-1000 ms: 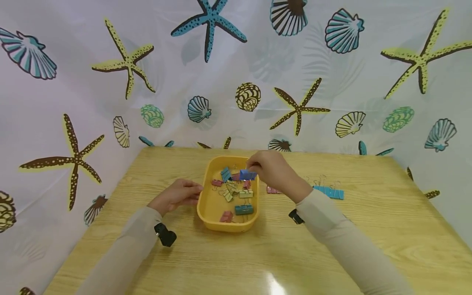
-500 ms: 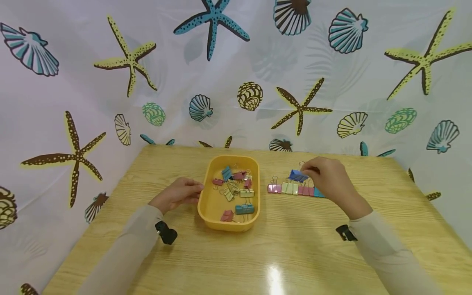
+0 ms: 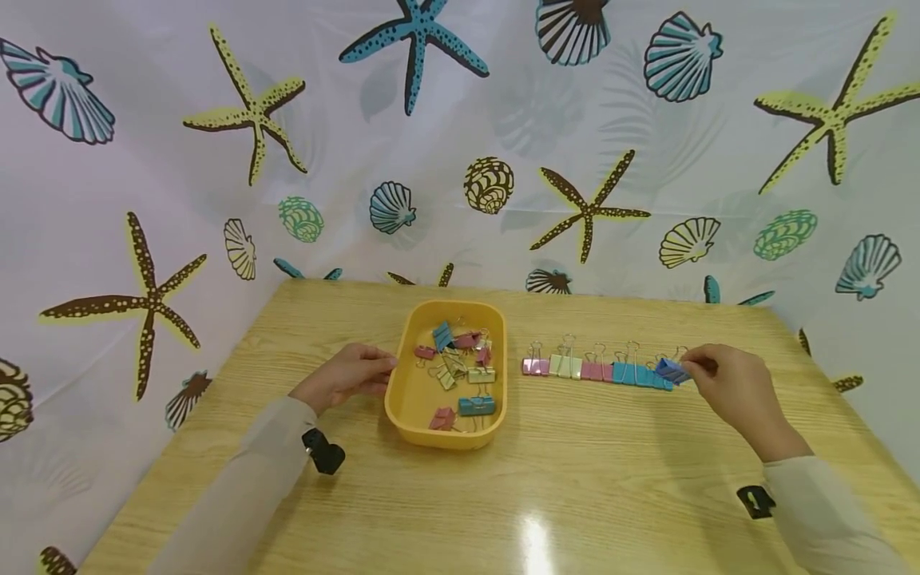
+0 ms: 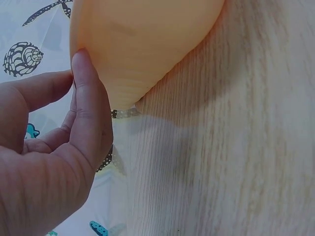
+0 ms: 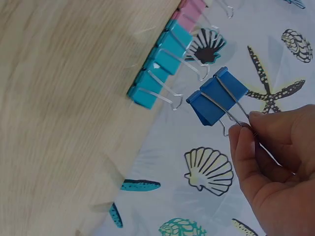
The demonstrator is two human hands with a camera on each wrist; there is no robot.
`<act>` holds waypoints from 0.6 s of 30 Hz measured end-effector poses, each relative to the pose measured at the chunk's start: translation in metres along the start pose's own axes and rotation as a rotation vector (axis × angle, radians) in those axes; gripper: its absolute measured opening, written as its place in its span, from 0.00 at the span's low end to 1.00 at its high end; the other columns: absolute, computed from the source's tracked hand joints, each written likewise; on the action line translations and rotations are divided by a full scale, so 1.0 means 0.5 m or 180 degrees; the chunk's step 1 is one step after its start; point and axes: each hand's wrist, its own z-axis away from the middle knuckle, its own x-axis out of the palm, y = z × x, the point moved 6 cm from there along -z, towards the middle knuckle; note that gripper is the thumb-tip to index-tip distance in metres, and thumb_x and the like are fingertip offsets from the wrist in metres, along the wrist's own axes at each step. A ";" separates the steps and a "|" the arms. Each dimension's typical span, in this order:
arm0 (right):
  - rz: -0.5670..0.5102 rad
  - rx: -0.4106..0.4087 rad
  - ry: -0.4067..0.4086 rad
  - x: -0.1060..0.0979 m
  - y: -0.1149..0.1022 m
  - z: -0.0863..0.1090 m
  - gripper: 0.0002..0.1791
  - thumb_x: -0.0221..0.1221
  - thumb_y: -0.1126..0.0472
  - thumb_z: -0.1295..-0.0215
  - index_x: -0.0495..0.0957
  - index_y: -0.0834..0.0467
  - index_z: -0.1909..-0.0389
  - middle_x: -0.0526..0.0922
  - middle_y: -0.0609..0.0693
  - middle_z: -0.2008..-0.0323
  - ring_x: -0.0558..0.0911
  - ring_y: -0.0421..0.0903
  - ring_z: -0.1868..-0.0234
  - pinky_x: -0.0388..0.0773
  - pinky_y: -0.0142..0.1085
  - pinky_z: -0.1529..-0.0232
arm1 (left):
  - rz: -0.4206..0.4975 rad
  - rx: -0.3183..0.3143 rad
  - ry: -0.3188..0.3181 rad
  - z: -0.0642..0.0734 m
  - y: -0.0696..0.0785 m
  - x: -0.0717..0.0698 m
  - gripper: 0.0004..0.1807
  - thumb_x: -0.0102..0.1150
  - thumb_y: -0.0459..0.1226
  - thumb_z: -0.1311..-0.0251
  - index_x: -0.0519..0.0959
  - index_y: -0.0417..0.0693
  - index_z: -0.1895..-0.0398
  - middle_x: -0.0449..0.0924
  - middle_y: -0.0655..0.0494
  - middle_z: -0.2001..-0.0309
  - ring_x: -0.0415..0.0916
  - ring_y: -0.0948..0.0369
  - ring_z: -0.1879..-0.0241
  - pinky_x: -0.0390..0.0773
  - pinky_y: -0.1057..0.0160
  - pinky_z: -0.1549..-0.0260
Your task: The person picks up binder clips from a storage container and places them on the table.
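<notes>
A yellow tray [image 3: 446, 438] on the table holds several binder clips in pink, blue, teal and pale yellow. My left hand [image 3: 350, 375] holds its left rim; in the left wrist view, fingertips of the left hand [image 4: 64, 132] meet at the edge of the tray wall [image 4: 147, 44]. My right hand [image 3: 740, 391] pinches the wire handle of a blue binder clip [image 5: 216, 96], tilted, beside the right end of a row of clips. That row has a pink clip [image 3: 535, 366], a pale yellow clip [image 3: 565, 366], a second pink clip [image 3: 596, 370] and teal clips [image 5: 174, 49], their handles pointing up.
The wooden table [image 3: 575, 479] spreads around the tray and the row. A white cloth [image 3: 446, 247] printed with starfish and shells hangs behind the table and along its sides.
My right hand has carried the blue binder clip from over the tray rightward, past the row to its right end. My left hand stays at the tray rim.
</notes>
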 end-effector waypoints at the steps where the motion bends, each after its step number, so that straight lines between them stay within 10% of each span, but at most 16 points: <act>1: 0.0027 0.0039 -0.0029 0.002 0.014 0.001 0.07 0.61 0.67 0.37 0.82 0.68 0.63 0.83 0.64 0.67 0.80 0.58 0.70 0.78 0.52 0.72 | 0.0004 0.0005 -0.0001 0.000 0.000 0.000 0.24 0.49 0.37 0.29 0.66 0.26 0.38 0.75 0.35 0.48 0.79 0.57 0.57 0.83 0.66 0.61; 18: 0.0159 0.0212 -0.0838 0.058 0.122 -0.027 0.11 0.56 0.67 0.37 0.80 0.73 0.63 0.83 0.64 0.69 0.80 0.52 0.74 0.79 0.47 0.74 | 0.0014 -0.0021 0.0094 0.002 -0.004 -0.004 0.22 0.50 0.37 0.29 0.68 0.28 0.39 0.77 0.39 0.50 0.80 0.59 0.59 0.82 0.65 0.59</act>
